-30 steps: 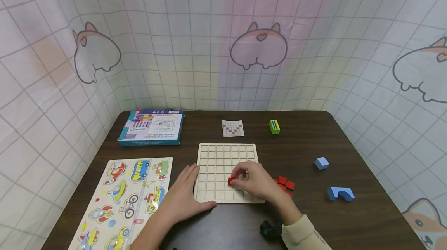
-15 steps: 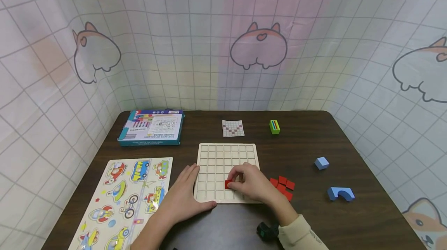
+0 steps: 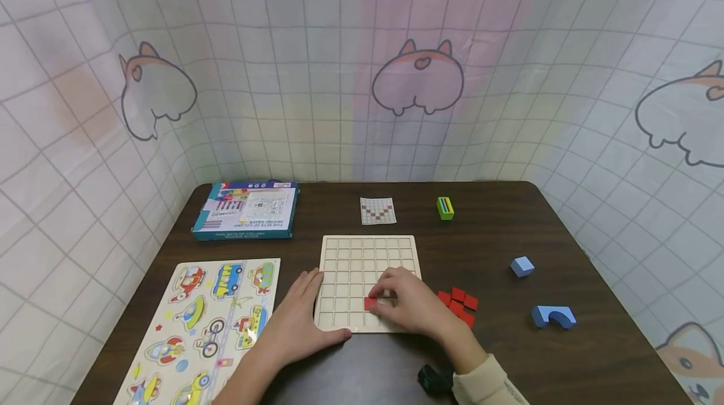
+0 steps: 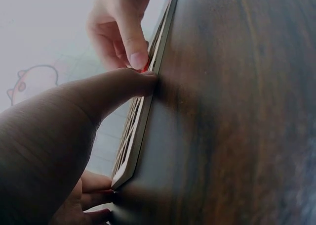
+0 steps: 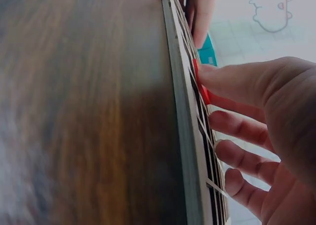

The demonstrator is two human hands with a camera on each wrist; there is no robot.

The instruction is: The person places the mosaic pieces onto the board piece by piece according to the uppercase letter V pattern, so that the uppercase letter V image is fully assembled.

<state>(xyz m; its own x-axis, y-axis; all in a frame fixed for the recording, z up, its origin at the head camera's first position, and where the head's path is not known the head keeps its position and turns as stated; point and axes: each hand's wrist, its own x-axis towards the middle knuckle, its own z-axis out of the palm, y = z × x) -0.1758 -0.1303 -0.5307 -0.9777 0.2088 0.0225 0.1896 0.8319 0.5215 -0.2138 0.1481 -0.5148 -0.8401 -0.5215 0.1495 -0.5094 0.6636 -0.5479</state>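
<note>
A cream grid board point(image 3: 342, 265) lies on the table in the head view. My left hand point(image 3: 300, 309) steadies its near-left corner, with the fingers against the left side and the thumb along the near edge. Low on the grid, right of centre, a small square red tile point(image 3: 370, 304) sits between the thumb and forefinger of my right hand point(image 3: 408, 302). From the right wrist, the thumb presses the red tile point(image 5: 202, 84) close against the board, and the other fingers are loosely bent. Whether it lies fully inside a cell is hidden.
Several loose red tiles point(image 3: 459, 306) lie just right of the board. Behind it are a patterned grid card point(image 3: 378, 210) and a green striped block point(image 3: 445, 208). A boxed set point(image 3: 246, 210) and a vehicle puzzle point(image 3: 198, 329) occupy the left; a blue cube point(image 3: 522, 266) and blue arch point(image 3: 553, 316) the right.
My right hand has moved slightly left with the red tile and lowered it toward the board. The left hand has stayed at the corner. The head view has tilted slightly.
</note>
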